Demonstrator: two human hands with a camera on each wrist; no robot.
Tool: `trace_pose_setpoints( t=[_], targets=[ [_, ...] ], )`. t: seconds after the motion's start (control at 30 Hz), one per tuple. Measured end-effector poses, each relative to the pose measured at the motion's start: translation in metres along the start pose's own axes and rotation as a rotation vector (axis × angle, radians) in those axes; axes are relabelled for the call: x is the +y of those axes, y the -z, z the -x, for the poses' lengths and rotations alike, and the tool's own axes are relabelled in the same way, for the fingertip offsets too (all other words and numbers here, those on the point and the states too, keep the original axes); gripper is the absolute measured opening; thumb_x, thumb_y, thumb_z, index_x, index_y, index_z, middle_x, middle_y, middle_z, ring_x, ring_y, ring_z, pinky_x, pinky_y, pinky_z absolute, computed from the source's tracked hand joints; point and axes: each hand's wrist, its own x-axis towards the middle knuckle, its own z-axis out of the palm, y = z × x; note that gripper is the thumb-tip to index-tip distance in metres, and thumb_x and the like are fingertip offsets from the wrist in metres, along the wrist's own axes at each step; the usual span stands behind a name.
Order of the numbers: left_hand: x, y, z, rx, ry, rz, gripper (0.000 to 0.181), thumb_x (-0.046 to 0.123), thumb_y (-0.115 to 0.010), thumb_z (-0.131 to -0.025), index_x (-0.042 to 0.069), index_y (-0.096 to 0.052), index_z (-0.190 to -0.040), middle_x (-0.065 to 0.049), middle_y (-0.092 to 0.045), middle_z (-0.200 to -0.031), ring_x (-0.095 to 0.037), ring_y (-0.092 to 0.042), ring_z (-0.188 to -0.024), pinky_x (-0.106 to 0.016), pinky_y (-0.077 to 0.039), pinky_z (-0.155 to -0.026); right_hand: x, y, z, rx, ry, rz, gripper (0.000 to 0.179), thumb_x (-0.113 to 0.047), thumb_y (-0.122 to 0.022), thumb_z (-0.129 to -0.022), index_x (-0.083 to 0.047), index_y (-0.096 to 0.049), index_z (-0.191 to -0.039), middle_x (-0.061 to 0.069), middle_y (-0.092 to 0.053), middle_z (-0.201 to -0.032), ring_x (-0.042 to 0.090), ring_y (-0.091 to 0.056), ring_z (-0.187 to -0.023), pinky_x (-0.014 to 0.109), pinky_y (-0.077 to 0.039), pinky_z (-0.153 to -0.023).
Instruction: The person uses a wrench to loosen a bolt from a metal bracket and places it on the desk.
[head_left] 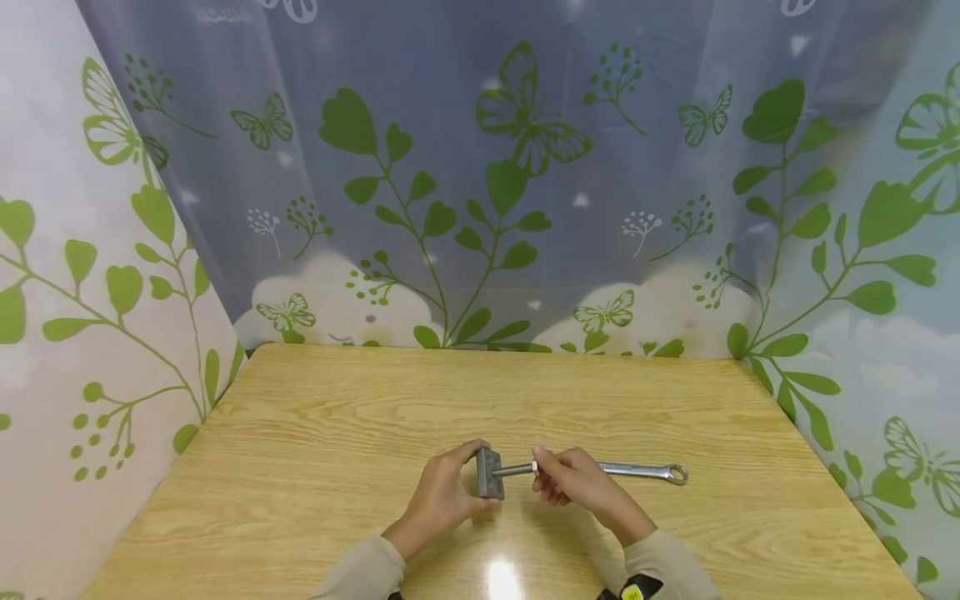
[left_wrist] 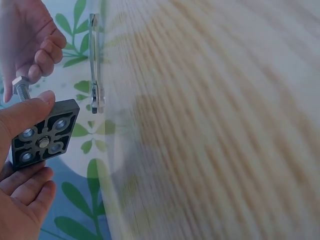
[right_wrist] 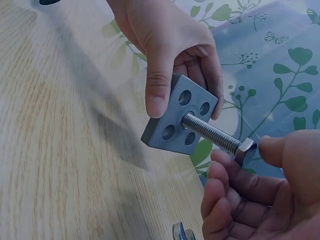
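Note:
My left hand (head_left: 438, 493) grips a square grey metal plate (right_wrist: 159, 131) by its edges, thumb on one side and fingers on the other. Several round holes surround the plate's centre. A hex bolt (right_wrist: 216, 134) sits in the middle hole, its end showing on the ribbed far face in the left wrist view. Much of the threaded shank stands out toward the right. At the bolt's head, my right hand (head_left: 588, 485) pinches with thumb and index finger. Plate and bolt are held above the table.
A chrome combination wrench (head_left: 637, 471) lies on the wooden table (head_left: 360, 408) behind the right hand, its ring end to the right. Curtains (head_left: 450, 208) printed with leaves and butterflies hang along the table's back and sides.

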Motion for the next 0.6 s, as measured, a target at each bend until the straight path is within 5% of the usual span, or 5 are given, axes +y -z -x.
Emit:
trace_pose_setpoints(
  t=[0.2,0.43,0.6],
  targets=[
    [0.0011,0.0000,0.0008,-0.003,-0.009,0.004,0.072,0.015,-0.091,-0.062,0.002,-0.058,-0.125,-0.017,-0.064,-0.122,-0.033,-0.061,-0.113,-0.045,-0.051,-0.097,-0.0035,0.0011,0.0016,-0.007,0.004,0.013,0.050,-0.037,-0.046,-0.101,0.005,-0.064,-0.080,0.003,-0.059,-0.068,0.015,-0.055,-0.062,0.029,-0.051,-0.058],
    [0.0003,-0.0005,0.0012,-0.002,0.005,0.002,0.073,0.015,-0.091,-0.061,0.001,-0.057,-0.125,-0.017,-0.064,-0.122,-0.034,-0.061,-0.113,-0.046,-0.051,-0.097,0.0024,0.0069,-0.0005,-0.014,0.132,0.035,0.028,-0.021,-0.063,-0.094,0.004,-0.065,-0.107,0.005,-0.062,-0.087,0.016,-0.056,-0.078,0.031,-0.053,-0.068],
    [-0.0007,-0.0011,0.0013,-0.002,0.006,-0.003,0.073,0.016,-0.091,-0.061,0.002,-0.058,-0.125,-0.016,-0.064,-0.121,-0.033,-0.061,-0.112,-0.045,-0.051,-0.097,0.0046,0.0078,-0.0011,0.001,0.186,0.027,0.029,-0.010,-0.069,-0.088,0.004,-0.065,-0.113,0.009,-0.063,-0.095,0.017,-0.058,-0.083,0.025,-0.054,-0.070]
  ],
)
